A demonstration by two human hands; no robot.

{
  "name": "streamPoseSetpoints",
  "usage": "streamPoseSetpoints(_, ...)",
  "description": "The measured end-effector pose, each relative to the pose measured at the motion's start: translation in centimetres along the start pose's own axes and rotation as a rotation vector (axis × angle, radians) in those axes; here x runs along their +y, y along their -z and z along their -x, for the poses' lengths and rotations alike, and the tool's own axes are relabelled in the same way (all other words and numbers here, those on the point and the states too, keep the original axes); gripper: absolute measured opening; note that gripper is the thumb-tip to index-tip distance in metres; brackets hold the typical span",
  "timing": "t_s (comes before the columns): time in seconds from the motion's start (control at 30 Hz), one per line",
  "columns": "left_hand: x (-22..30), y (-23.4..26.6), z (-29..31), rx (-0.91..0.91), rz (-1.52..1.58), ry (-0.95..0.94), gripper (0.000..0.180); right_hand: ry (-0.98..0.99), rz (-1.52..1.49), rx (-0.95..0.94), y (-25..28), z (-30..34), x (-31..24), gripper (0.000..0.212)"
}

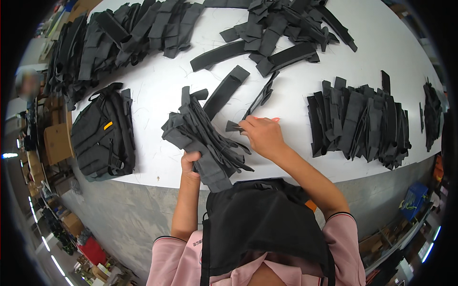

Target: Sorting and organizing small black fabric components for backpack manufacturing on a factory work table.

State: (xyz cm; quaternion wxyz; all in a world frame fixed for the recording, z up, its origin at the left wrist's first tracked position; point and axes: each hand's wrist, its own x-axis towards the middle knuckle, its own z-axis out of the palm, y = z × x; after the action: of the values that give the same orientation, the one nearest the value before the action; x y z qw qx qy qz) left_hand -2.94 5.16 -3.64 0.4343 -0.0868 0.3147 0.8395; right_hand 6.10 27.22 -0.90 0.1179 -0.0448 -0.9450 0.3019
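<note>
My left hand (191,164) grips a thick bundle of dark grey fabric strips (202,136), fanned out above the white table's (157,90) near edge. My right hand (261,134) rests on the table just to the right of the bundle, its fingertips pinching the end of a single dark strip (255,102) that stretches away toward the far side. Another loose strip (225,90) lies between the bundle and that one. A black apron or bag (262,224) hangs at my chest below both hands.
A row of stacked dark strips (360,121) stands at the right. More piles (129,33) run along the far left, and a loose heap (281,26) lies at the far centre. A black bag with an orange tag (102,136) lies at the left edge.
</note>
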Motion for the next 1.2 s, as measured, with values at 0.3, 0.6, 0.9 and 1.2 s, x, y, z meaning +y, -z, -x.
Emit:
streamPoseSetpoints(0.3,0.7,-0.5,1.4,-0.034,-0.005,-0.074,0.084,-0.110,0.060,-0.025,2.9,2.1,-1.3,0.018)
streamPoseSetpoints(0.6,0.6,-0.9,2.0,-0.065,0.011,-0.066,0.085,0.082,0.132,0.012,0.1,0.8,-2.1,0.018)
streamPoseSetpoints(0.9,0.9,-0.7,2.5,-0.042,0.001,-0.060,0.085,0.038,0.145,0.076,1.2,2.5,-2.1,0.022)
streamPoseSetpoints(1.2,1.0,-0.2,3.4,-0.022,-0.027,-0.075,0.085,0.054,0.025,0.141,0.6,2.1,-2.2,0.019)
